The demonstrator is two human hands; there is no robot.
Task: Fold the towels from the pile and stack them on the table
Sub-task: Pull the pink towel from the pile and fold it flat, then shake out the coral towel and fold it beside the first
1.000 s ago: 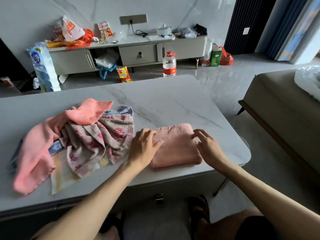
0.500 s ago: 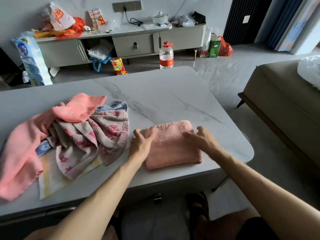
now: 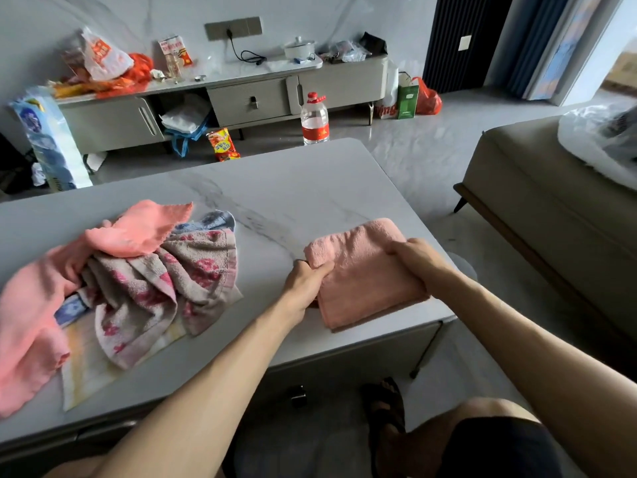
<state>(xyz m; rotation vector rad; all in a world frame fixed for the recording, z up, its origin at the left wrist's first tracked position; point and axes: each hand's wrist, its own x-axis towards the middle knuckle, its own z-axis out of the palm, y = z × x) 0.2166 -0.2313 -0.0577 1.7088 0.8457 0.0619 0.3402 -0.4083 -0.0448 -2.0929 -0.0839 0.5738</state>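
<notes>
A folded pink towel lies near the right front corner of the marble table. My left hand grips its left edge, thumb over the top. My right hand grips its right edge with curled fingers. To the left sits the unfolded pile: a bright pink towel, a grey towel with red flowers, a blue patterned cloth and a pale yellowish one under them.
The table's front edge and right corner are close to the folded towel. A beige sofa stands to the right. Beyond the table are a water bottle, a snack bag and a low cluttered cabinet.
Both hands went from resting flat on the folded pink towel to gripping its left and right edges. The towel now sits a little farther right on the table.
</notes>
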